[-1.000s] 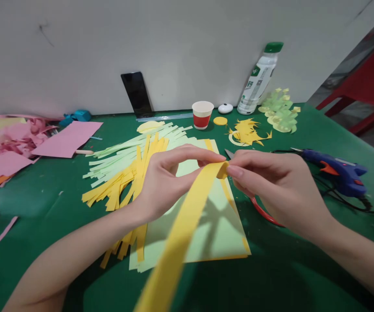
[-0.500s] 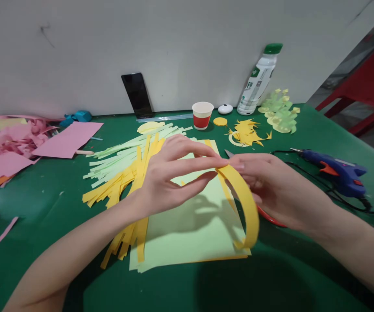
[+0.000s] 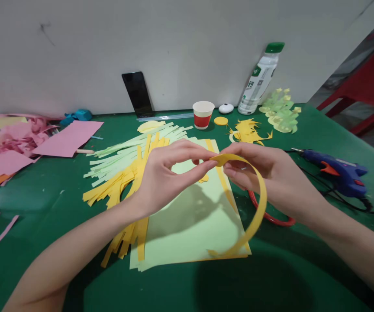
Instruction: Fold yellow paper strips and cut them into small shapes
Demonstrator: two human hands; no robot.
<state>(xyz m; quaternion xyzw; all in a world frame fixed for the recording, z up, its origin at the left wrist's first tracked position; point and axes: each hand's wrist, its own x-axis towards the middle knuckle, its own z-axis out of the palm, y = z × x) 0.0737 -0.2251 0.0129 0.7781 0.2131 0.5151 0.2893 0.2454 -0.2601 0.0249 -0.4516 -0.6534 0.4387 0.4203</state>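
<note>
Between thumb and fingertips, my left hand point(image 3: 170, 175) pinches the upper end of a curved yellow paper strip point(image 3: 261, 203). My right hand point(image 3: 268, 175) meets it there, its fingers closed round the strip just right of that end. The strip bows out to the right and its loose end hangs over light green paper sheets point(image 3: 180, 238). Yellow strips point(image 3: 143, 234) lie across the sheets' left edge, beside pale green strips point(image 3: 109, 162). Red-handled scissors point(image 3: 279, 223) lie partly hidden beneath my right hand.
A blue glue gun point(image 3: 339, 171) with a black cord rests at the right. Along the wall stand a phone point(image 3: 137, 95), a paper cup point(image 3: 203, 116) and a leaning bottle point(image 3: 261, 80). Yellow paper pieces point(image 3: 248, 131) and green paper cutouts point(image 3: 281, 112) sit nearby. Pink paper point(image 3: 70, 138) covers the left.
My fingers have shifted on the strip's upper end, and my right hand has turned. The strip's loop opens wider, with its loose end further left. More of the scissors' red handle shows.
</note>
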